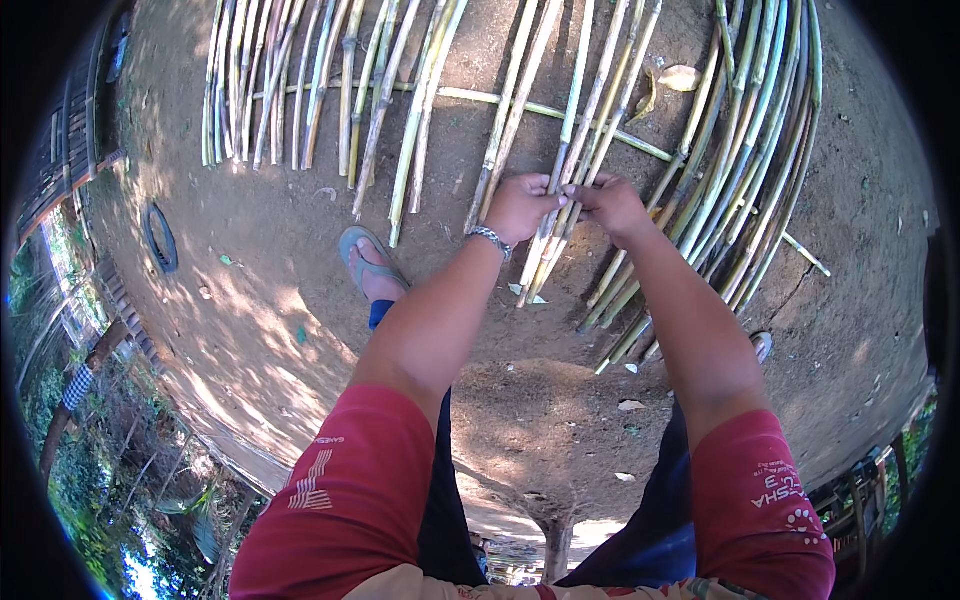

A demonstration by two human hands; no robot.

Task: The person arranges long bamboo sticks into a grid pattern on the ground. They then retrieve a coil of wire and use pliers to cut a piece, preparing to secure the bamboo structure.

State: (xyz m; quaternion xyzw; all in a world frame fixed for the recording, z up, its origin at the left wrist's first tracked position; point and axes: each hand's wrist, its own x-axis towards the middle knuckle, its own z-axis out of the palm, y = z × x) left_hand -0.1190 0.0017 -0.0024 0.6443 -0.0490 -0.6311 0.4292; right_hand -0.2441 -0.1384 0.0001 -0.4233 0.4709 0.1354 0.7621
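Both hands were seen meeting on one cluster of thin bamboo strips [560, 235], roughly centre frame, above the knees. The left hand [518, 205] was closed on the cluster from the left, thumb and fingers pinched narrow around it; a metal bracelet [491, 240] was worn at the wrist. The right hand [612, 203] was closed on the same strips from the right, fingertips touching or nearly touching those of the left. Whether each hand held one strip or several could not be told.

The long axis of the held strips ran away from the person, tilted slightly right at the far end, with the near ends resting on the dirt ground [300, 260] just below the hands. Neither hand was nearer: both were on the strips at the same height.

A crosswise pole [520, 104] was laid under the strips, beyond the hands. Loose strip groups [270, 90] were spread to the left, well apart. A denser bundle of green canes [750, 170] lay just right of the right hand. A sandalled foot [372, 270] was planted near the left forearm.
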